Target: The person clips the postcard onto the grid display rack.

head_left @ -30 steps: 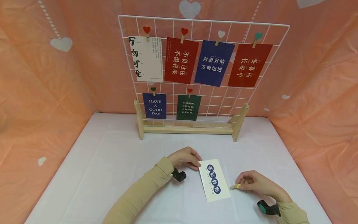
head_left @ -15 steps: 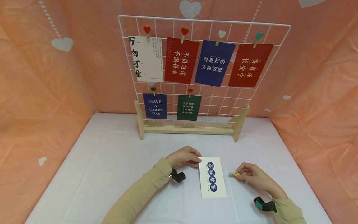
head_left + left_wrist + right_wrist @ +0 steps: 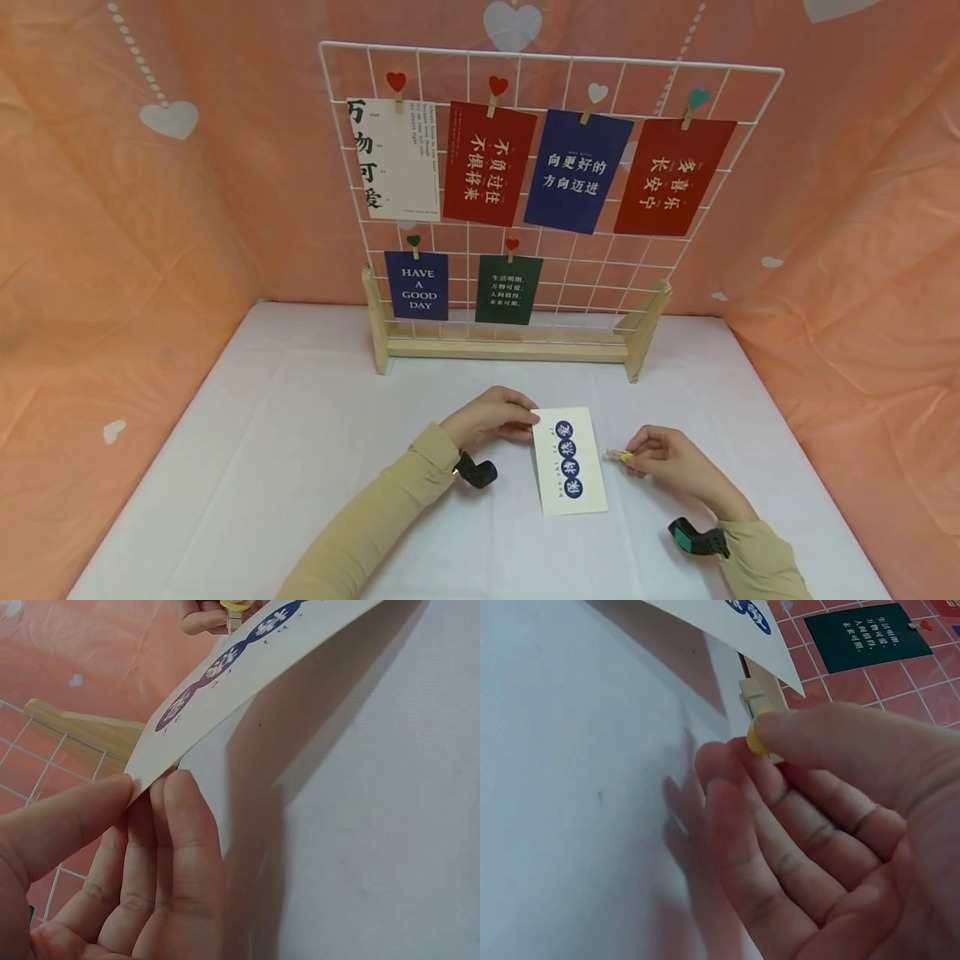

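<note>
A white card [image 3: 588,475] with blue round characters is pinched at its upper left corner by my left hand [image 3: 493,417]. In the left wrist view the thumb lies on one face of the card [image 3: 247,682] and the fingers behind it; a shadow shows the card raised off the cloth. My right hand [image 3: 671,462] pinches a small wooden clothespin [image 3: 618,455] with a yellow piece on it, just right of the card. Seen from the right wrist, the clothespin's wooden end [image 3: 751,697] sticks out past thumb and fingertips, pointing toward the card's edge.
Behind the hands stands a white wire grid rack [image 3: 585,292] on a wooden base [image 3: 506,348]. Several cards hang from heart clips in two rows, including a small green card [image 3: 508,289] and a blue card [image 3: 417,286] below. Pink-orange cloth [image 3: 112,333] encloses the white table [image 3: 247,467].
The left hand has lifted the card slightly upward and turned it straighter. My right hand has moved up and left with the clothespin, following the card's edge.
</note>
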